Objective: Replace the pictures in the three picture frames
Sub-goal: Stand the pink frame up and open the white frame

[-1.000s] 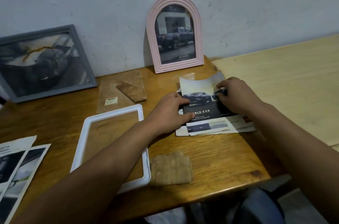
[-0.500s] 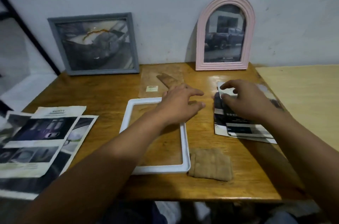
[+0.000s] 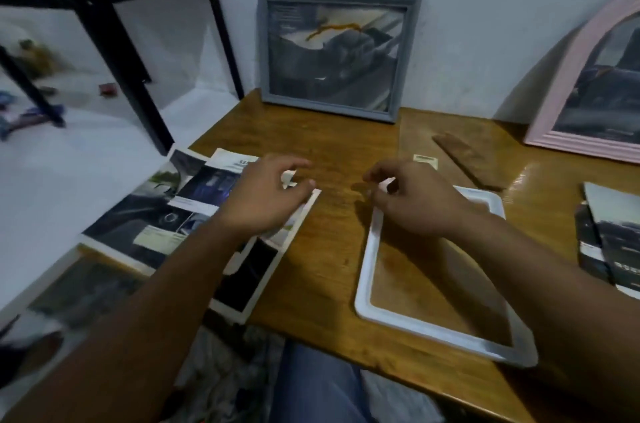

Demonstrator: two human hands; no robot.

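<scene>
On the table (image 3: 332, 159), empty white frame (image 3: 367, 270)

View count: one, the wide-angle camera worn on my head; no second view to share ground with.
Position: above the near edge of the wooden table (image 3: 332, 152), close in, my lap showing below that edge.
Facing: forward and down, turned toward the table's left end.
Reach, centre: my left hand (image 3: 266, 201) and right hand (image 3: 415, 204), forearms entering from the bottom corners.
Reach, far: the wall and grey frame (image 3: 334, 54).
Reach, right edge: pink arched frame (image 3: 568, 76), cut off.
Reach, left: black shelf legs (image 3: 114, 42) and floor.
Distortion: straight lines bow toward the borders.
</scene>
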